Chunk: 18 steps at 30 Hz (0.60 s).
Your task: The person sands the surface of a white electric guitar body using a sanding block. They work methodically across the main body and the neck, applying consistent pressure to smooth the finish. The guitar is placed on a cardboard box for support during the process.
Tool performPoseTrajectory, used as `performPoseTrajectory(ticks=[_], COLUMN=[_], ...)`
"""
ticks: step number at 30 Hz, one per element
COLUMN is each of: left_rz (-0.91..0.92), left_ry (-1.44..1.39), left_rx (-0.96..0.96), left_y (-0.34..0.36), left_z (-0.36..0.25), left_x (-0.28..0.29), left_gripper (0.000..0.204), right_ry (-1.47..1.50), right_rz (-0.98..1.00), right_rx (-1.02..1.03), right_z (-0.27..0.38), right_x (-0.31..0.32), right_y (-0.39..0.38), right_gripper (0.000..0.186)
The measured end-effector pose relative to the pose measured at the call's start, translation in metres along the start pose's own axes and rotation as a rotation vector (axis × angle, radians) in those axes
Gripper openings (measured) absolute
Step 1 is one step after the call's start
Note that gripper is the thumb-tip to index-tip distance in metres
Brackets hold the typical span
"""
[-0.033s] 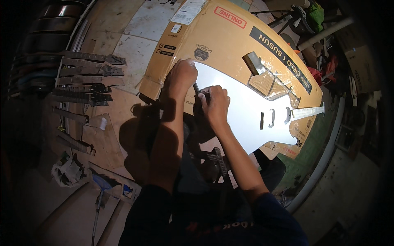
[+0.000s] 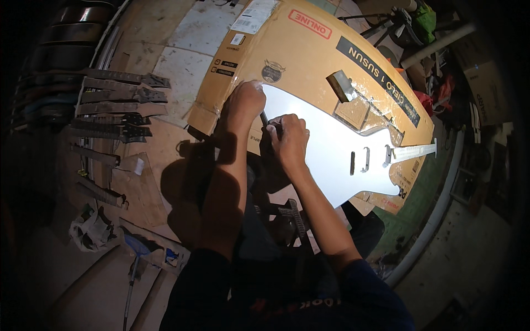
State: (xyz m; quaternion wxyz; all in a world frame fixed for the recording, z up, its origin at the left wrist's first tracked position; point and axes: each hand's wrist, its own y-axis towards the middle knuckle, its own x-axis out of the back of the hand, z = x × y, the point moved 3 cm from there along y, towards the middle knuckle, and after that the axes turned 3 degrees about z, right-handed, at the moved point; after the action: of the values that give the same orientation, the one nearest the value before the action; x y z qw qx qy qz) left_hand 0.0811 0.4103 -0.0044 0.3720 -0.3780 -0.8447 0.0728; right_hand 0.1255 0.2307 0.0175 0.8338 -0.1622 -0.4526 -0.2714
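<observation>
A white guitar body (image 2: 337,154) with cut-out slots lies on a cardboard sheet (image 2: 298,55), a pale neck-like strip (image 2: 417,150) extending from its right end. My left hand (image 2: 247,102) is closed over the body's upper left corner, fingertips mostly hidden. My right hand (image 2: 288,140) is just below and to the right, fingers curled around a dark object (image 2: 277,127) against the body's left edge; its exact shape is hidden. A dark block (image 2: 339,86) rests on the cardboard above the body.
Several guitar necks (image 2: 118,94) lie in a row at left, beside stacked dark curved pieces (image 2: 72,33). A crumpled bag (image 2: 91,226) and a blue-headed tool (image 2: 135,248) sit lower left. Stands (image 2: 386,30) are behind the cardboard; a long pale pipe (image 2: 436,220) runs along the right.
</observation>
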Motion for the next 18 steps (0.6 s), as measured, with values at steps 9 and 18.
performPoseTrajectory(ticks=[9,18], left_rz=[0.001,0.042], left_ry=[-0.058,-0.033], left_rx=[0.000,-0.002], left_y=[0.000,0.000], left_z=[0.007,0.006], left_x=[-0.001,0.001], left_gripper=[0.037,0.034], right_ry=[-0.017,0.006], right_rz=[-0.018,-0.010], right_rx=[-0.012,-0.031], right_z=[0.009,0.005], right_x=[-0.006,-0.005], right_y=[0.017,0.014], right_gripper=[0.015,0.013])
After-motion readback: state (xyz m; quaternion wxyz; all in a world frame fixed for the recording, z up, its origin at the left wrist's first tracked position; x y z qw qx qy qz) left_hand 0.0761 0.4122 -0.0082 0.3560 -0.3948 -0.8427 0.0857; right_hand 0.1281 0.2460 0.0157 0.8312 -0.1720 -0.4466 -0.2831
